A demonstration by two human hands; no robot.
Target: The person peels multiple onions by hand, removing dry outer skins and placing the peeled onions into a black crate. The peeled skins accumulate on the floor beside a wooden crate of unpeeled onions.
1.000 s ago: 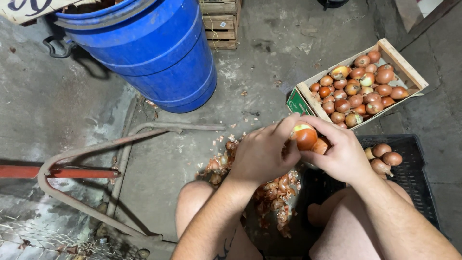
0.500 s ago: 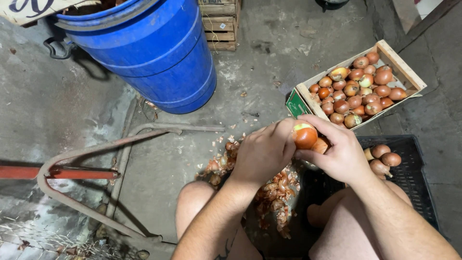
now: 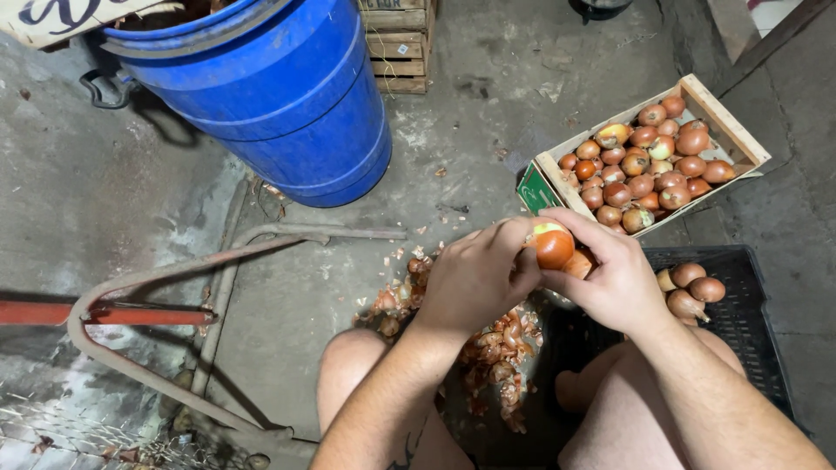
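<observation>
Landmark: we take the wooden crate (image 3: pixel 724 126) of brown onions as our fixed point; every place below is told from it.
Onion in hand: we see one onion (image 3: pixel 552 246), orange-brown with a pale greenish top, held just below the crate's near left corner, above the floor and between both hands.
Left hand: our left hand (image 3: pixel 475 278) is curled closed around the onion's left side, thumb and fingertips pressed against it; it lies lower left of the crate.
Right hand: our right hand (image 3: pixel 610 274) is wrapped over the onion from the right, fingers bent across the top, gripping it; it sits directly below the crate.
Black crate: a black plastic crate (image 3: pixel 749 322) lies just below the wooden crate, touching or nearly touching it, with a few onions (image 3: pixel 692 287) in its upper part.
Peelings: a heap of onion skins (image 3: pixel 496 348) lies on the floor lower left of the crate, under the hands and between the knees.
Blue barrel: a blue barrel (image 3: pixel 270 96) stands well to the left of the crate.
Metal frame: a bent metal tube frame (image 3: pixel 157 287) lies far left and lower than the crate.
</observation>
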